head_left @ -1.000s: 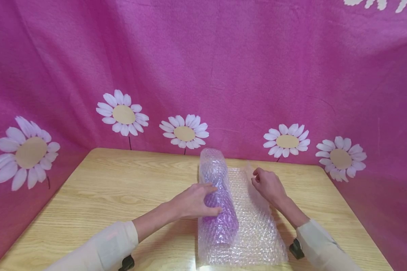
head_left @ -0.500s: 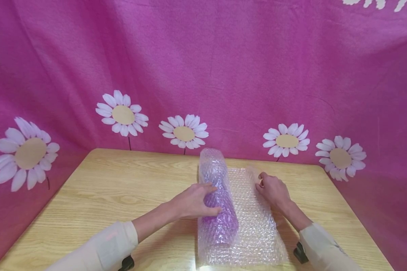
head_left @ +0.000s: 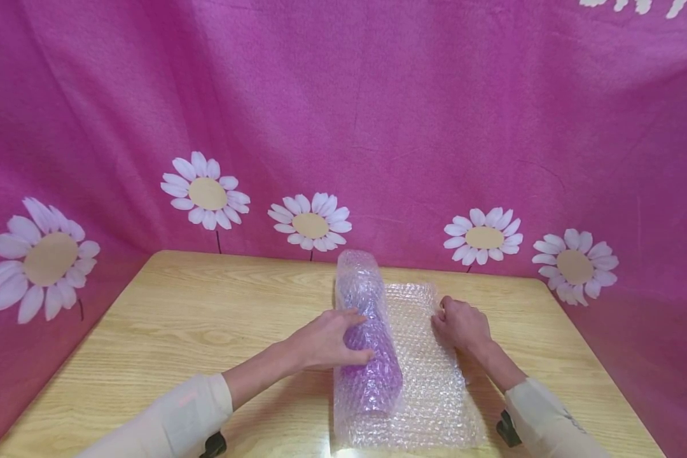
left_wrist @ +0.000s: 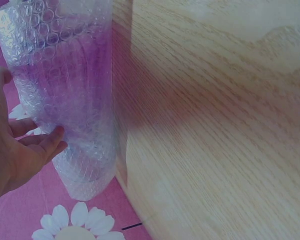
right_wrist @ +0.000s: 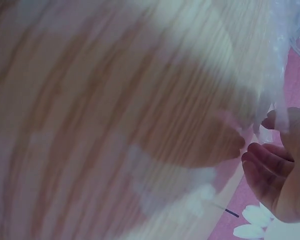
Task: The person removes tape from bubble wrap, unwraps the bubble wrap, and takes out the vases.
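Note:
A long purple object (head_left: 378, 375), wider at its near end, lies rolled in clear bubble wrap (head_left: 426, 394); the layers blur its shape. My left hand (head_left: 327, 340) rests on the roll from the left, thumb and fingers spread over its upper side. In the left wrist view, fingertips (left_wrist: 58, 131) of that hand touch the plastic. To the right of the roll, the unrolled part of the sheet lies flat on the table. At its far right edge my right hand (head_left: 464, 326) pinches the wrap; in the right wrist view the film hangs at the thumb and fingers (right_wrist: 260, 155).
The wooden table (head_left: 223, 305) runs back to a magenta cloth (head_left: 378, 127) printed with white daisies, which also stands at both sides. The far end of the roll lies near the table's back edge.
My right hand has moved right and a little nearer, and the sheet's far right corner, folded up before, now lies spread out flatter. My left hand has stayed in place.

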Available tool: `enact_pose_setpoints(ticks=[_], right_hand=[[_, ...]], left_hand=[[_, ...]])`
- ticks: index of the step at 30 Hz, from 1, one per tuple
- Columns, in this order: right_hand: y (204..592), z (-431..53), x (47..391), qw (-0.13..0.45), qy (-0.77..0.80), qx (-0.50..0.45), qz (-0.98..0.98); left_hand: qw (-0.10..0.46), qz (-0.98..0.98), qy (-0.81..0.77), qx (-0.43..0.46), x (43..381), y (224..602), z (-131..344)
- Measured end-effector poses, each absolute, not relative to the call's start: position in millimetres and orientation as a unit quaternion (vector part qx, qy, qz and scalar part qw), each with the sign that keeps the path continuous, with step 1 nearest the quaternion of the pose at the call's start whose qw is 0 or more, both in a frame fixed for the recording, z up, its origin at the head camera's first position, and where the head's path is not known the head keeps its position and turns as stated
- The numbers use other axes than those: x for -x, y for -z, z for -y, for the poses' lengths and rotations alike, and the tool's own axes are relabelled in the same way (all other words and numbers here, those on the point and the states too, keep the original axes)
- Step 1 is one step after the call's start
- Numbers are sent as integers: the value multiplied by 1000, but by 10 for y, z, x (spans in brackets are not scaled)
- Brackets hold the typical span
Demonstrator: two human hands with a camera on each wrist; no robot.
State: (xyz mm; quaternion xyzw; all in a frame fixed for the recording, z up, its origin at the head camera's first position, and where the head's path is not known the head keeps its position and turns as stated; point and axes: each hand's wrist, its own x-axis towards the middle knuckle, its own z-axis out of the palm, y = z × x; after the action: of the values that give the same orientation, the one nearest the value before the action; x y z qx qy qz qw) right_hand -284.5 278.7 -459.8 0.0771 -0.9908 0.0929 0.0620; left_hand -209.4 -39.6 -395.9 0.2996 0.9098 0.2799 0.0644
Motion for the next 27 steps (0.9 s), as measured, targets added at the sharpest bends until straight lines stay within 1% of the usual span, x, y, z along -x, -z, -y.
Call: enact_pose_setpoints(ticks=[3,6,14,18,21,27], right_hand=[[4596,-2792,2840,62,-82,-71,992],[4584,-2796,2839,78,-75,-67,992],[4461,-2717,2811,162,-80,-61,982],[4355,-2610,2751,186,-99,-76,975],[4286,-2508,2689,188,-117,-92,971],[4215,-2306,2589,173,-154,-125,965]], left_hand=[[66,-911,-279,-298,2093,3957,393],[66,-911,-279,-296,2093,3958,391],[62,-911,-280,-298,2094,3965,393],[63,-910,-282,-297,2093,3966,393],[65,-911,-282,-295,2092,3965,392],[66,-912,-279,-294,2096,3962,389]])
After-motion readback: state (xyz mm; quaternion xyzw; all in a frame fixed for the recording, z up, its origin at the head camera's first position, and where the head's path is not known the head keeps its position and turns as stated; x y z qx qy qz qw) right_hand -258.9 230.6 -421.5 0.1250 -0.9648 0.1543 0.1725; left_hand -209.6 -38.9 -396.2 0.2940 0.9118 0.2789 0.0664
